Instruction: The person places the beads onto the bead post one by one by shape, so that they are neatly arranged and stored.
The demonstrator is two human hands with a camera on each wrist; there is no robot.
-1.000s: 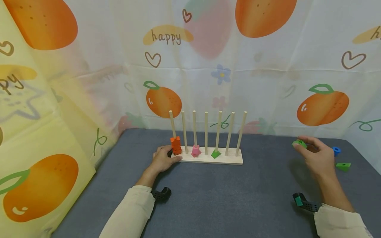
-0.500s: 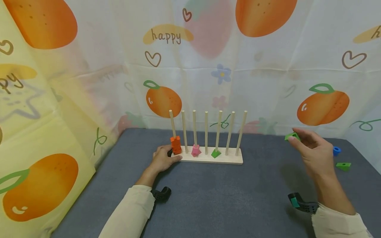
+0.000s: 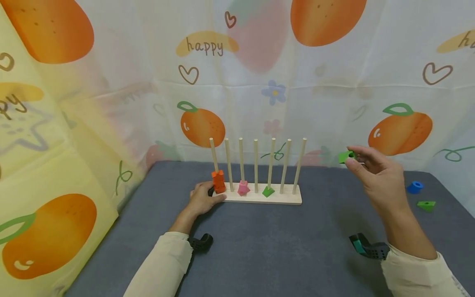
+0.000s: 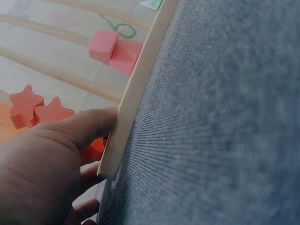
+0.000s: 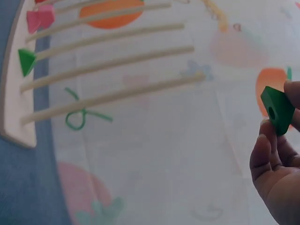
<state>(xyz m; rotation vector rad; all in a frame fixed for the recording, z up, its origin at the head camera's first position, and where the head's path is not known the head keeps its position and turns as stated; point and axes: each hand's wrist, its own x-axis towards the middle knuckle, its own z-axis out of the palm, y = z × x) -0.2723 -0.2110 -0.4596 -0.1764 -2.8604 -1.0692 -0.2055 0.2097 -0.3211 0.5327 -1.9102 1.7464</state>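
A pale wooden peg stand (image 3: 274,199) with several upright rods stands on the table. My left hand (image 3: 203,199) holds its left end, thumb on the front edge and the other fingers around the end. Beside that hand, orange star-shaped blocks (image 3: 218,181) are stacked on the leftmost rod. Pink blocks (image 3: 243,188) sit on the third rod and a green triangular block (image 3: 268,191) on the fifth. Raised to the right of the stand, my right hand (image 3: 382,181) pinches another green triangular block (image 5: 277,110) between thumb and fingers; its hole shows in the right wrist view.
On the table at right lie a blue ring-shaped block (image 3: 415,187) and one more green triangular block (image 3: 426,205). A fruit-printed curtain (image 3: 252,103) hangs behind the grey table (image 3: 267,247) and along its left side.
My right hand has risen and moved left with the green triangular block, away from the blocks on the table. The left hand stays on the stand.
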